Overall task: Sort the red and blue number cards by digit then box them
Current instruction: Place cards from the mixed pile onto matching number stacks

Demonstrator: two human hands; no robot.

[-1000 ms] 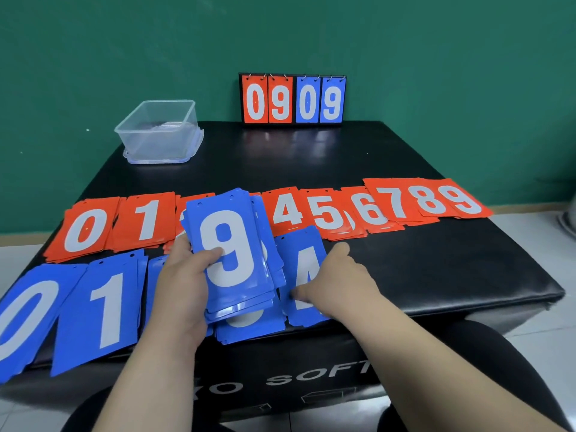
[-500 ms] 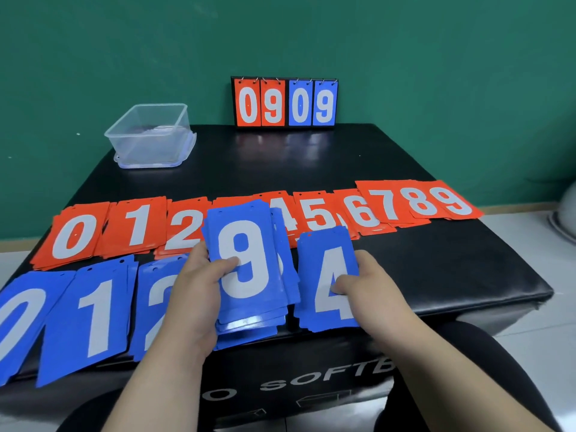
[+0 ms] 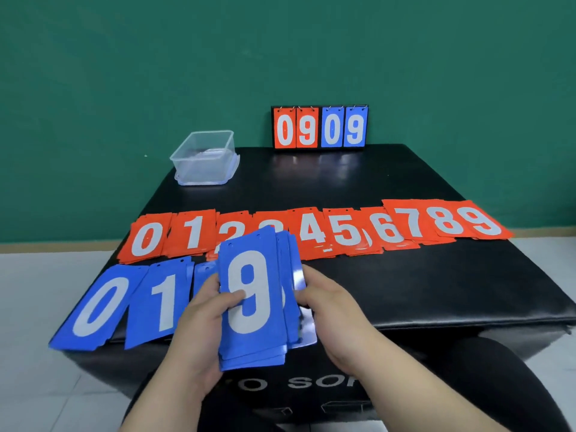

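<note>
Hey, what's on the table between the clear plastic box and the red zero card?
Nothing. In the head view, only bare black tabletop lies between the plastic box and the red zero card.

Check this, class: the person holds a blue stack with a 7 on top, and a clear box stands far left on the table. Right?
Not quite: the head view shows a 9, not a 7, atop the blue stack. The clear box does stand far left on the table.
</note>
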